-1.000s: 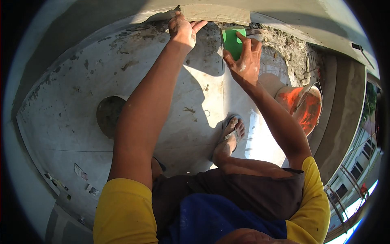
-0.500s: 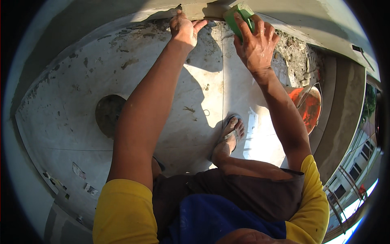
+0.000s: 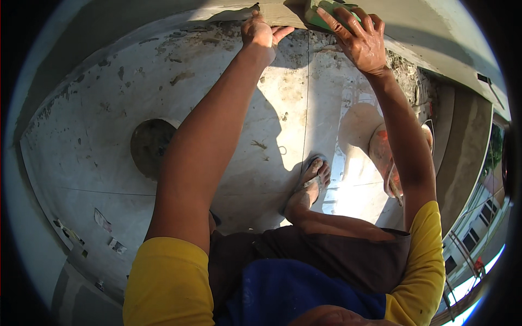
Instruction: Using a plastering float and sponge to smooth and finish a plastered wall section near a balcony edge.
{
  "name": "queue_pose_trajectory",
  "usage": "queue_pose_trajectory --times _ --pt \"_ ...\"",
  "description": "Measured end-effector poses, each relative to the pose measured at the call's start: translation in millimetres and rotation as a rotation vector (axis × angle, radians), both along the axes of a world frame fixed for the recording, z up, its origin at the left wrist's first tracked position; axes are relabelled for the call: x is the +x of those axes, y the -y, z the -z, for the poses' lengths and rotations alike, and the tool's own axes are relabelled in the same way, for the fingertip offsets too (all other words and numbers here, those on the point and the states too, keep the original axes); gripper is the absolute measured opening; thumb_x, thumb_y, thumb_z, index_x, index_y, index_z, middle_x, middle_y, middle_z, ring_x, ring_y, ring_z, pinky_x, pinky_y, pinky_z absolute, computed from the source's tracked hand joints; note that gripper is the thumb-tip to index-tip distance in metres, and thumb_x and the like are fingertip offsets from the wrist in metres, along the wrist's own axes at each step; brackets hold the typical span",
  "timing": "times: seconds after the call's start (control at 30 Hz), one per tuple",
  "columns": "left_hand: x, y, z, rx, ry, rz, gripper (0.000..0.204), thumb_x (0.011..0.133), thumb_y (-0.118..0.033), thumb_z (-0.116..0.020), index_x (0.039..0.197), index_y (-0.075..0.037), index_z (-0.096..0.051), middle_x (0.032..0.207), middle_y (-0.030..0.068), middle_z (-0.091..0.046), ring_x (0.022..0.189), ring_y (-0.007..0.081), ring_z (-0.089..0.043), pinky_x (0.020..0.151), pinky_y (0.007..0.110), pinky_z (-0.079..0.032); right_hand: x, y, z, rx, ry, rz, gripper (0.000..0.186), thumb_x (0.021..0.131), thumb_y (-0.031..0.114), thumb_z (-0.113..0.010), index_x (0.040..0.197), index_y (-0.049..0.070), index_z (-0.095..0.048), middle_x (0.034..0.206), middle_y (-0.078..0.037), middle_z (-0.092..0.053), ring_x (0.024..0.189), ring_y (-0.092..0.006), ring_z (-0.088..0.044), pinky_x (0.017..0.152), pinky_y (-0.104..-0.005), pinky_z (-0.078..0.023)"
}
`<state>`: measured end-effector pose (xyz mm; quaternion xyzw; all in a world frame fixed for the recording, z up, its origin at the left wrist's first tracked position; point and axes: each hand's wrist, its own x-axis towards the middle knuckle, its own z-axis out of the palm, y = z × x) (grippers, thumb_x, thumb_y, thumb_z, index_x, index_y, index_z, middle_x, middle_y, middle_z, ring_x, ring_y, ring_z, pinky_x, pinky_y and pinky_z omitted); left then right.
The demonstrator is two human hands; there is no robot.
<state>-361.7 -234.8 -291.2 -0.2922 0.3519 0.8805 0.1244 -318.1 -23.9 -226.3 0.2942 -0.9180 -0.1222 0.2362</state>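
Note:
At the far edge of the floor, my left hand (image 3: 263, 37) pinches the left end of a flat, pale wooden board (image 3: 277, 15) and holds it against the low wall. Its thumb stretches along the board's lower edge. To the right, my right hand (image 3: 361, 42) is closed on a green plastering float (image 3: 324, 15), fingers spread over its back. The float lies against the wall face beside the board's right end, and its working face is hidden. Wet grey smears cover the right hand.
Right of my leg an orange bucket (image 3: 380, 146) stands partly behind my right forearm. A dark round lid or pan (image 3: 148, 149) lies left of my left arm. Rubble (image 3: 405, 81) lines the wall's foot. My sandalled foot (image 3: 312, 182) rests on the stained floor.
Both hands have shifted right in the view, the right one also slightly upward with the float, which now shows less of its back. My right forearm covers more of the bucket.

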Motion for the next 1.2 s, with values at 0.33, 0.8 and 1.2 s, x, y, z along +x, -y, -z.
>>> queue_pose_trajectory --times 0.33,0.8,1.2 --pt "2.2 -0.6 1.8 -0.001 -0.054 0.1 0.039 0.105 -0.022 -0.027 0.129 0.007 -0.04 0.129 0.0242 -0.05 0.117 0.0379 -0.057 0.097 0.056 -0.054 -15.1 51.1 -10.2 -0.073 -0.006 -0.155 0.063 0.084 0.026 -0.062 0.144 0.031 -0.046 0.125 0.002 -0.055 0.11 -0.0223 -0.052 0.088 -0.0448 -0.04" --pt "-1.2 -3.0 6.0 0.096 0.022 0.028 0.037 0.105 -0.025 -0.029 0.123 0.004 -0.044 0.121 0.0232 -0.055 0.109 0.0391 -0.06 0.091 0.058 -0.056 -2.0 48.5 1.1 -0.059 -0.062 -0.012 0.072 0.078 0.025 -0.074 0.144 0.037 -0.047 0.121 0.005 -0.055 0.11 -0.0198 -0.052 0.091 -0.0424 -0.037" --pt "-5.1 3.9 20.7 0.189 -0.017 -0.004 0.042 0.104 -0.03 -0.03 0.127 0.003 -0.042 0.125 0.025 -0.052 0.111 0.0428 -0.059 0.091 0.063 -0.054 15.4 -20.0 5.6 0.001 -0.135 0.077 0.068 0.082 0.025 -0.068 0.144 0.042 -0.046 0.116 0.009 -0.056 0.108 -0.0178 -0.053 0.087 -0.0427 -0.039"
